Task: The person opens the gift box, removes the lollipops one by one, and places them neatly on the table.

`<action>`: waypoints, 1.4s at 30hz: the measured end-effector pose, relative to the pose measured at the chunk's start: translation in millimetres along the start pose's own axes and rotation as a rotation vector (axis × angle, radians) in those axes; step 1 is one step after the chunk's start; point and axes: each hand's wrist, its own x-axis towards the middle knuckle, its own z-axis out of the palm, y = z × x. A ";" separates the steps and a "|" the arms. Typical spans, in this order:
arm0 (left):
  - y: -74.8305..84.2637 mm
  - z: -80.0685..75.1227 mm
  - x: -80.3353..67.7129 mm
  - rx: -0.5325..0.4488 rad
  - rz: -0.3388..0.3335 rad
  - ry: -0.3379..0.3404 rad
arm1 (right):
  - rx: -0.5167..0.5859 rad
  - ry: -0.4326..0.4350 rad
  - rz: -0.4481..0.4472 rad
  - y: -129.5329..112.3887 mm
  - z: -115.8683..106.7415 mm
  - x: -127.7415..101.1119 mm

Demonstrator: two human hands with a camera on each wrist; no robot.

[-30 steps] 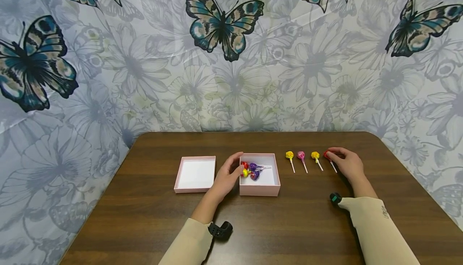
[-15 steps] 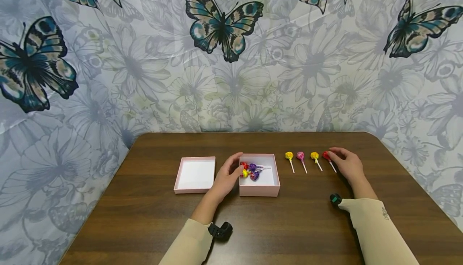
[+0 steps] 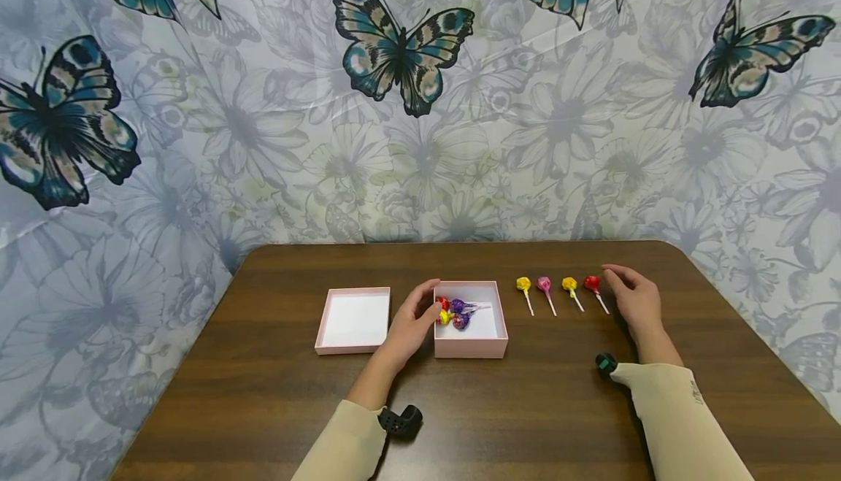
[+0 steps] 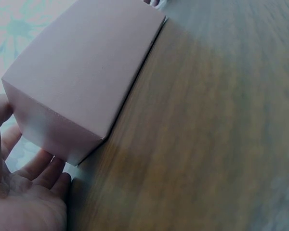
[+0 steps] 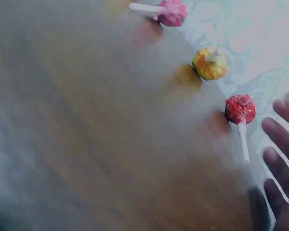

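My left hand (image 3: 417, 317) rests against the left wall of an open pink box (image 3: 489, 346), thumb by its far corner, fingers relaxed on the rim. Inside lie several wrapped lollipops (image 3: 453, 309), red, yellow and purple. In the left wrist view the box (image 4: 82, 77) stands just beyond my palm (image 4: 24, 192). To the right of the box a row lies on the table: a yellow lollipop (image 3: 523, 285), a pink one (image 3: 544, 285), another yellow (image 3: 569, 285) and a red lollipop (image 3: 592, 283) (image 5: 240, 109). My right hand (image 3: 634, 298) (image 5: 284, 159) hovers just right of the red one, fingers loose, holding nothing.
The box's pink lid (image 3: 355, 318) lies upturned left of my left hand. The dark wooden table (image 3: 263, 393) has a rounded far right corner, and a butterfly-print curtain (image 3: 407, 101) hangs close behind it. Black wrist mounts sit on both sleeves.
My right hand has let go of the red lollipop and drawn back a little to the right. The lollipop now lies at the row's right end. The left hand has not moved.
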 end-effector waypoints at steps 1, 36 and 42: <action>-0.1 0.1 -0.5 -0.004 -0.003 0.000 | 0.023 0.029 0.012 -0.9 0.5 -0.6; -2.2 0.0 3.0 -0.027 -0.013 0.020 | 0.557 -0.101 -0.329 -136.4 48.9 -50.0; -0.6 1.1 3.8 -0.026 -0.019 0.024 | 0.554 -0.202 -0.355 -137.8 64.8 -55.0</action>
